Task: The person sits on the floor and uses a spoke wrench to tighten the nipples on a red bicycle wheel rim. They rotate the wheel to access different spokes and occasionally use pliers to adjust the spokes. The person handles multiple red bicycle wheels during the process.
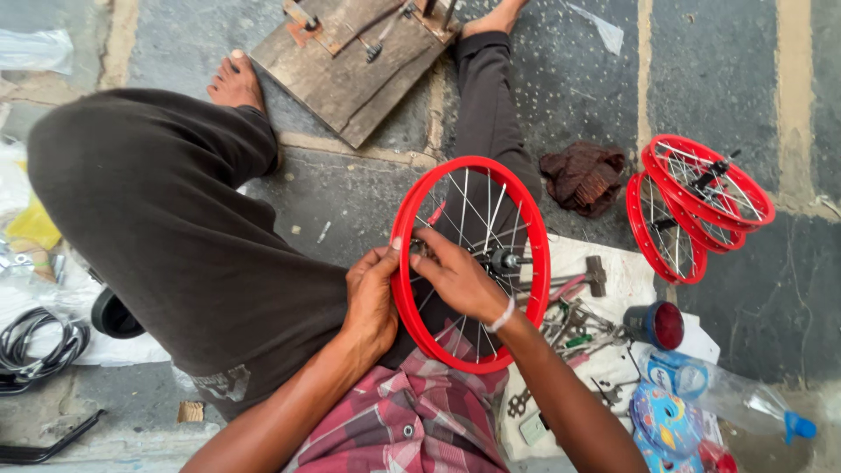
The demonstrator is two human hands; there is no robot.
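Note:
A small red bicycle wheel rim (pixel 526 219) with thin metal spokes and a dark hub (pixel 502 260) stands on edge in my lap. My left hand (pixel 372 293) grips the rim's left side from outside, thumb on the red edge. My right hand (pixel 455 276) reaches inside the rim among the spokes, its fingers pinched near the left inner edge of the rim; whatever they hold is too small to make out. I sit on the ground in dark trousers and a red checked shirt.
Two more red spoked wheels (pixel 701 197) lean together at right. A brown rag (pixel 583 178) lies behind. A hammer (pixel 596 273), pliers and spanners lie on a white sheet (pixel 639 280) with a red-lidded tin (pixel 657 324) and a plastic bottle (pixel 736 398). A wooden board (pixel 350 79) sits ahead, black cable (pixel 35 342) at left.

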